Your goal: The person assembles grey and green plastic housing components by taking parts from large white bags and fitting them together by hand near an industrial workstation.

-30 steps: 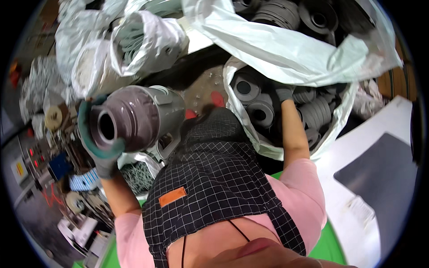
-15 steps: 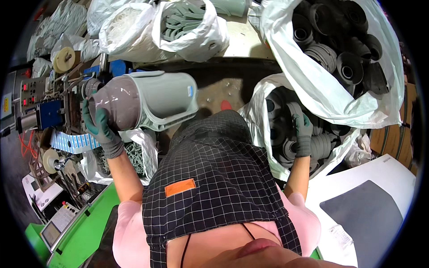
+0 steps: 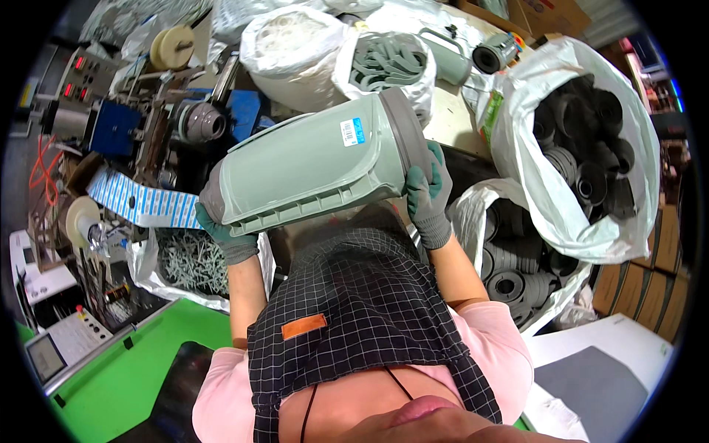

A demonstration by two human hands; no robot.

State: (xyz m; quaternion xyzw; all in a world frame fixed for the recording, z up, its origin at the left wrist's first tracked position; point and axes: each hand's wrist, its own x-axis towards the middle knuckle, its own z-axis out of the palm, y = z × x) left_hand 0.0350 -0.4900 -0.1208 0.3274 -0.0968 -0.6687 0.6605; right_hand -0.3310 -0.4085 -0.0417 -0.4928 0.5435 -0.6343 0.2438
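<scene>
I hold a large grey-green thermos jug (image 3: 303, 166) sideways in front of my apron, slightly tilted with its right end higher. A ribbed handle strip runs along its near side, and a blue and white sticker (image 3: 352, 132) shows on the body. My left hand (image 3: 225, 235), in a grey and green glove, is closed under the brownish left end; part of its fingers is hidden behind the jug. With fingers bent around the brownish-grey rim at the right end, my gloved right hand (image 3: 430, 193) grips the jug from the near side.
At the left stands a machine with a round brown-grey head (image 3: 199, 122) and a strip of blue labels (image 3: 144, 203). Bags of grey-green handles (image 3: 388, 63) and small grey pieces (image 3: 193, 260) stand nearby. Two white bags of dark round parts (image 3: 591, 140) (image 3: 517, 255) are at the right.
The jug has moved away from the machine toward the middle and turned to show its stickered side. My right hand has left the bag of dark parts and taken hold of the jug's right end.
</scene>
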